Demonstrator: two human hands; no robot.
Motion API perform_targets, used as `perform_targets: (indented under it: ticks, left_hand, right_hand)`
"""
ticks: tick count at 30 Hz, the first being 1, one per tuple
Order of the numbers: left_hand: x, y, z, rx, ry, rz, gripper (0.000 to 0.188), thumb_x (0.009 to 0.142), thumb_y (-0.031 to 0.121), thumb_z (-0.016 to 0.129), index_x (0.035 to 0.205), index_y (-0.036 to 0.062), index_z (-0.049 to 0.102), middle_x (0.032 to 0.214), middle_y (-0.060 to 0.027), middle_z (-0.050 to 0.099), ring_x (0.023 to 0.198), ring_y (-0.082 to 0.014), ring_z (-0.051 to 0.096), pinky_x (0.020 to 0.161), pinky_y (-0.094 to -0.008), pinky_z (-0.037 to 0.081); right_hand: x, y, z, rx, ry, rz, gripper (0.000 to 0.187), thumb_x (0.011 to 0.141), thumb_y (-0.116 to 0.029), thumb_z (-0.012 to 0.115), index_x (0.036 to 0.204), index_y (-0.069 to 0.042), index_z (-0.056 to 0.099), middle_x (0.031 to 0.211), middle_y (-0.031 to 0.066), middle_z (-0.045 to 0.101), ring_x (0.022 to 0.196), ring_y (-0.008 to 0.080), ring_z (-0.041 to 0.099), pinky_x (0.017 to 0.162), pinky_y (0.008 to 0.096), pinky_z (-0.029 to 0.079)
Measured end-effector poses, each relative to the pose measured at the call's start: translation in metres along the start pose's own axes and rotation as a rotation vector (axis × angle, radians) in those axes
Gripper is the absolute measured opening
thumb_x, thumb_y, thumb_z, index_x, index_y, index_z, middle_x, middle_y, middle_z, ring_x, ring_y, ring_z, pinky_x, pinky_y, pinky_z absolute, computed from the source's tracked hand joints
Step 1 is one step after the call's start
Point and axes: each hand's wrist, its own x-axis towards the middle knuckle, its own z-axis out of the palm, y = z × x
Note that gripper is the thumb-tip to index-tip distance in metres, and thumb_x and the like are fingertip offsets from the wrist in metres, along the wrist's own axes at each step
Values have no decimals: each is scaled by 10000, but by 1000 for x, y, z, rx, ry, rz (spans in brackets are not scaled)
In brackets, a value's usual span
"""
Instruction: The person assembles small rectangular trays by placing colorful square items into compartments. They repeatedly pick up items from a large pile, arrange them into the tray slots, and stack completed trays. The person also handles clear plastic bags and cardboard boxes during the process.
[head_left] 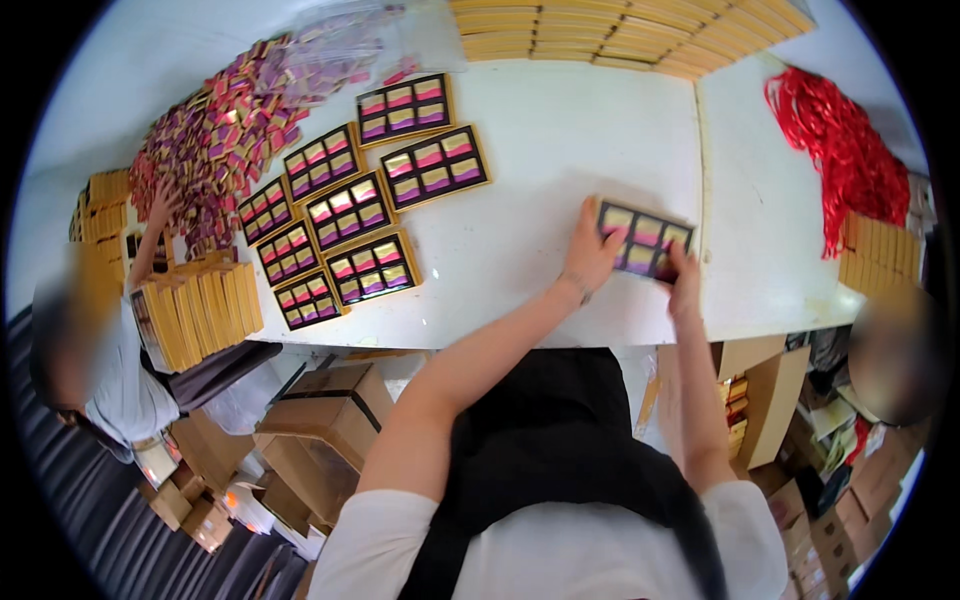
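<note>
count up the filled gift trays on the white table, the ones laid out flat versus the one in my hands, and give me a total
Filled trays laid flat on the table: 9, for example one
Tray held between left hand and right hand: 1
Total: 10

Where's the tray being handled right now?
In the head view the dark tray lies on the white table, right of centre near its front edge, between the left hand and right hand, apart from the filled trays.
</note>
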Motion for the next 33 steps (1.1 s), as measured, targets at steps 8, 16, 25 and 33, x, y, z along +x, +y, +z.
perform_targets:
  ticks: [8, 16, 25, 33]
  left_hand:
    - [100, 51, -121, 485, 323, 362, 626, 864, 360, 638, 1325, -21, 455, 1265, -237, 558, 1161, -377, 537, 969, -444, 432]
    - [83, -30, -278, 989, 607, 268, 191, 901, 234, 584, 973, 57, 599, 961, -124, 621, 963, -315, 569, 866, -432, 442]
    - [61, -38, -222, 790, 492, 362, 194, 874, 138, 598, 1036, 32, 593, 1073, -156, 574, 1041, -352, 507, 953, -457, 414]
    - [24, -19, -217, 140, 645, 122, 453, 888, 58, 557, 1328, 38, 454, 1322, -164, 506, 1295, -314, 412, 1089, -428, 321]
  right_hand:
    - [127, -128, 25, -772, 622, -818, 427, 878, -406, 651, 1094, -42, 598, 958, 109, 618, 872, 224, 615, 717, 358, 520]
    - [7, -141, 350, -929, -247, -1040, 485, 853, -357, 678, 1175, -14, 563, 1080, 163, 619, 991, 318, 611, 824, 387, 503]
    - [78, -166, 516, -1034, -87, -364, 793, 891, -431, 565, 1472, -8, 228, 1537, 201, 186, 1385, 434, 217, 1010, 683, 275]
    - [24, -154, 444, -632, -229, -1174, 448, 927, -141, 543, 1314, 37, 405, 1206, 275, 570, 985, 420, 596, 842, 429, 493]
